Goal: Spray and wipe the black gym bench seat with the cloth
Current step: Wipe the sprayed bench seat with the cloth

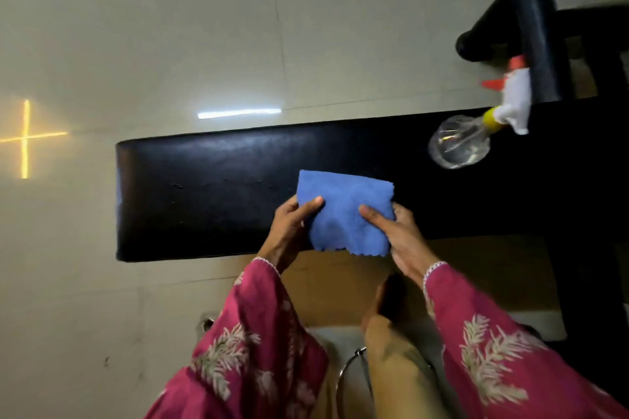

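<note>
A black padded gym bench seat runs across the middle of the view, its left end rounded. A folded blue cloth is held just above the seat's near edge. My left hand pinches the cloth's left side and my right hand grips its right side. A clear spray bottle with a yellow collar, white head and red nozzle lies on its side on the seat, far right of the cloth, untouched. A few small droplets or specks dot the seat left of the cloth.
Black frame tubes and a foam roller pad rise at the upper right behind the bottle. A black upright leg stands at the right. Pale tiled floor surrounds the bench. My leg and foot are below the seat.
</note>
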`<action>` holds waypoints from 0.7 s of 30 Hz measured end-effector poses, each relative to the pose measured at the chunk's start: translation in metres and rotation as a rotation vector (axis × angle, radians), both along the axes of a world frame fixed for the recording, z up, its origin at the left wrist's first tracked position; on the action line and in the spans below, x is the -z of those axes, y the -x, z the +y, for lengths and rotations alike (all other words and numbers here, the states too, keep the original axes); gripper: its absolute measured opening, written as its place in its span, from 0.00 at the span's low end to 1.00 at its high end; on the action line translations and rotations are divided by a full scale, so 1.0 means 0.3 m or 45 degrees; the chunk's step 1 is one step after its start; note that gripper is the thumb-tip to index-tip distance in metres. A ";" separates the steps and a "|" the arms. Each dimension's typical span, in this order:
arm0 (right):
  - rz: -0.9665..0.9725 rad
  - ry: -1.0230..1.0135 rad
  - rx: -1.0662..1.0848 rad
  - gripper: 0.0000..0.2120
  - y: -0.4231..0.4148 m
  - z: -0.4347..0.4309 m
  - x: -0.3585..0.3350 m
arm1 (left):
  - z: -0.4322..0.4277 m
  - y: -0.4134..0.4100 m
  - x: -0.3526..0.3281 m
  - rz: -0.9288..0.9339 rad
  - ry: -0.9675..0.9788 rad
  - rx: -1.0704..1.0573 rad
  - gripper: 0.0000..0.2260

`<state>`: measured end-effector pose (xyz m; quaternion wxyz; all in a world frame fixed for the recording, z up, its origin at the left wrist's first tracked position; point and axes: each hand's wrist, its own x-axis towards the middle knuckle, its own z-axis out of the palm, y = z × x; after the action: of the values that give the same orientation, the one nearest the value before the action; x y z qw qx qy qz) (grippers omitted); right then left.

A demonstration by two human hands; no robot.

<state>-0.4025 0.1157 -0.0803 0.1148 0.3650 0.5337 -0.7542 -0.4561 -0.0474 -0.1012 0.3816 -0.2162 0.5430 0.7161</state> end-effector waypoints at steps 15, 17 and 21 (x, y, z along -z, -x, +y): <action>0.253 -1.481 -1.143 0.27 0.316 -0.931 0.301 | -1.183 0.279 0.166 0.252 0.665 0.034 0.13; 0.286 -1.545 -1.207 0.28 0.337 -0.952 0.307 | -1.194 0.293 0.178 0.244 0.731 0.037 0.15; 0.263 -1.621 -1.300 0.29 0.365 -0.948 0.321 | -1.115 0.254 0.184 0.359 1.273 -0.152 0.19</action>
<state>-0.5121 -0.1688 -0.1764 0.1650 0.0013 0.9674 -0.1920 -0.5322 -0.3820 -0.1563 0.1134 -0.3042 0.8514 0.4120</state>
